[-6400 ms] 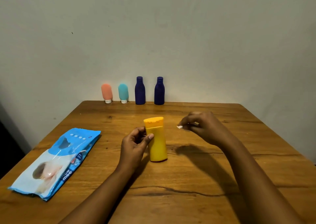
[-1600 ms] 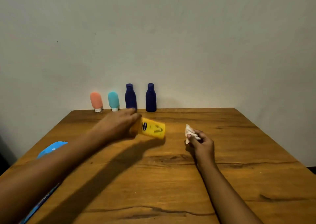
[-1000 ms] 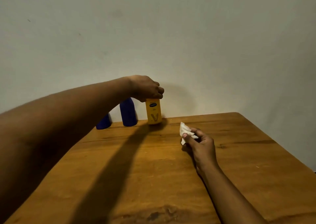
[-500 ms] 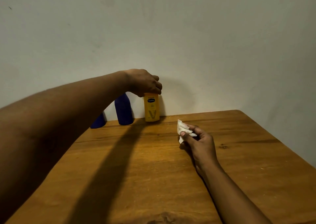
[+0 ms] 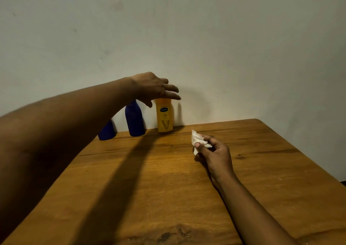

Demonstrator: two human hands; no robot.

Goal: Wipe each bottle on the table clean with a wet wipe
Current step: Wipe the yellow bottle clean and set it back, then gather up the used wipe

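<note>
Head view, items as they lie.

Item: yellow bottle (image 5: pixel 165 117), upright at twelve o'clock on the far edge of the table (image 5: pixel 168 188), close to the wall (image 5: pixel 224 38).

Item: my left hand (image 5: pixel 153 87), fingers spread flat over its cap; whether they touch it I cannot tell.

Item: my right hand (image 5: pixel 215 154), at one o'clock and nearer me, pinching a crumpled wet wipe (image 5: pixel 196 140) between thumb and fingertips.

Risk: the yellow bottle looks tall and narrow. A finger catching the cap would likely tip it into its neighbour.

Item: blue bottle (image 5: pixel 134 119), just beside it at eleven o'clock.

Item: second blue bottle (image 5: pixel 106 131), at ten o'clock, half hidden by my left forearm, which crosses in front of both and could sweep them over.
</note>
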